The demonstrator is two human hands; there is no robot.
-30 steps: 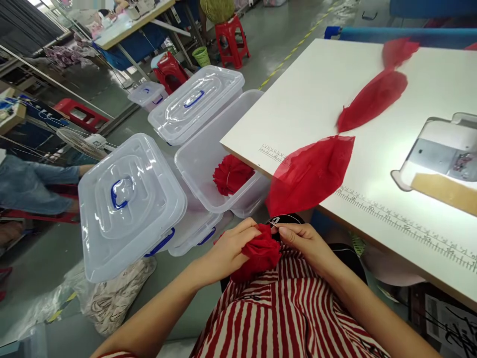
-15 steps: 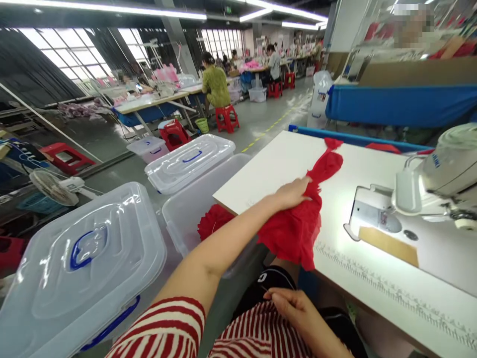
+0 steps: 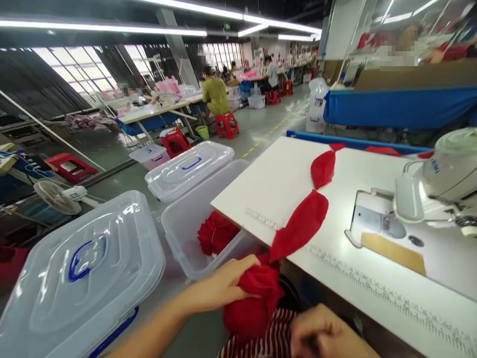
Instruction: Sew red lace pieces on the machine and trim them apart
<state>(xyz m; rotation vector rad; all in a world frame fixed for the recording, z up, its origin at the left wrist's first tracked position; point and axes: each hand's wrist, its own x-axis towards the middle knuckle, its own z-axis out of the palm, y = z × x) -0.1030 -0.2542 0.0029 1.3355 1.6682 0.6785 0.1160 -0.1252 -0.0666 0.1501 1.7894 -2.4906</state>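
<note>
My left hand [image 3: 229,282] is closed around a bunched part of a red fabric strip [image 3: 301,226], over my lap at the table's near edge. From there the strip runs up across the white sewing table [image 3: 268,184], narrowing between its leaf-like pieces. Below the hand, gathered red cloth hangs over my striped shirt. My right hand [image 3: 316,328] is low in front of my body, beside the hanging cloth, its fingers curled; whatever they hold is hidden. In the open clear bin [image 3: 182,223] to the left lies a tied red fabric bundle [image 3: 216,233].
A sewing machine [image 3: 439,184] stands at the right of the tabletop. Lidded clear boxes [image 3: 112,288] sit on the floor at left, with a fan [image 3: 55,196] behind them. Co-workers sit at tables farther back, one on a red stool [image 3: 226,125].
My left hand has come down from the tabletop to my lap, drawing the red strip toward me and stretching it out across the table. My right hand has shifted slightly right and down.
</note>
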